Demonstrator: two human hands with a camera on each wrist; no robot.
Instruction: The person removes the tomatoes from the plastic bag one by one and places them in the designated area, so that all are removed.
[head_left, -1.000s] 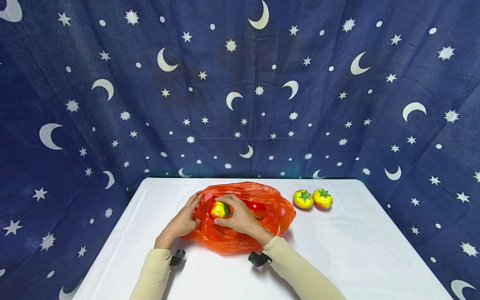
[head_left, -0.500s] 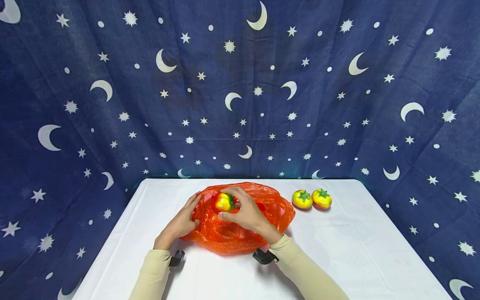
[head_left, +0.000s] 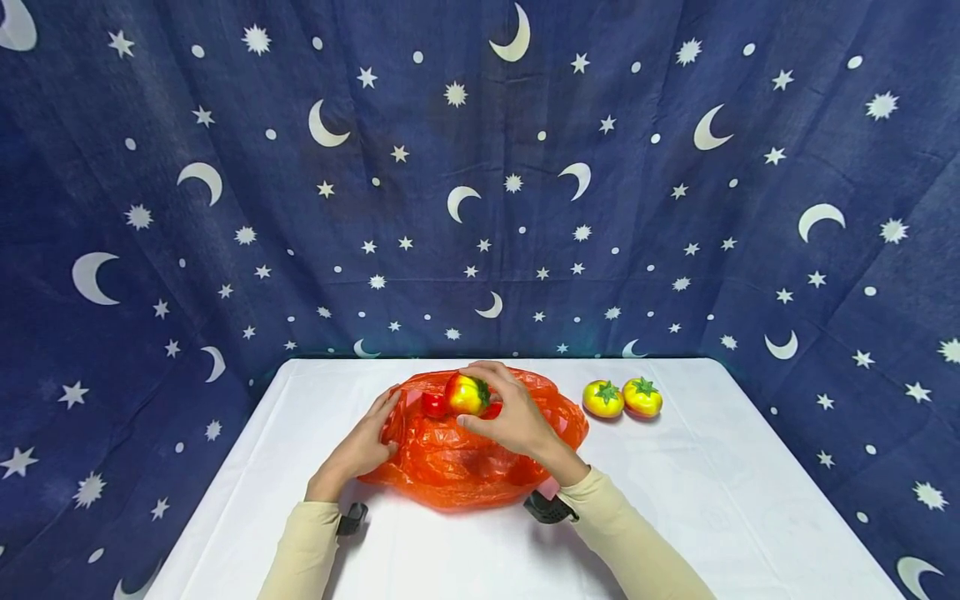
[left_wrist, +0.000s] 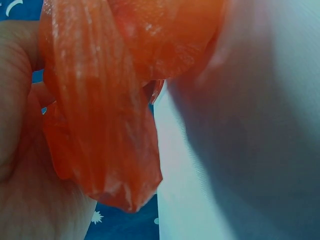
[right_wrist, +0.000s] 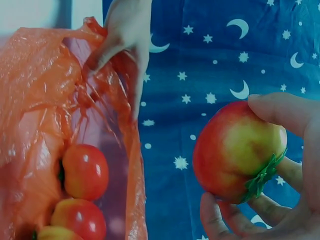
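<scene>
Head view: the right hand [head_left: 510, 412] is holding the fruit [head_left: 468, 393] over the bag [head_left: 465, 467], fingers curling partway around it, thumb nearer the body. The fruit is sitting left of the right palm, roundish, no clear long axis, its leafy end facing right, toward that palm. The right hand is gripping it; the left hand [head_left: 363, 442] is staying off it, pinching the bag's left edge between thumb and fingers, which are spreading rather than closing tight. Right wrist view is showing the fruit hanging free of the bag wall, with red fruits [right_wrist: 86, 172] lying inside the bag; the lowest one is running out of frame. Two yellow fruits [head_left: 603, 399] are resting side by side on the surface [head_left: 712, 500], right of the bag, near it. Crumpled plastic is rising around the mouth; nothing else is blocking.
</scene>
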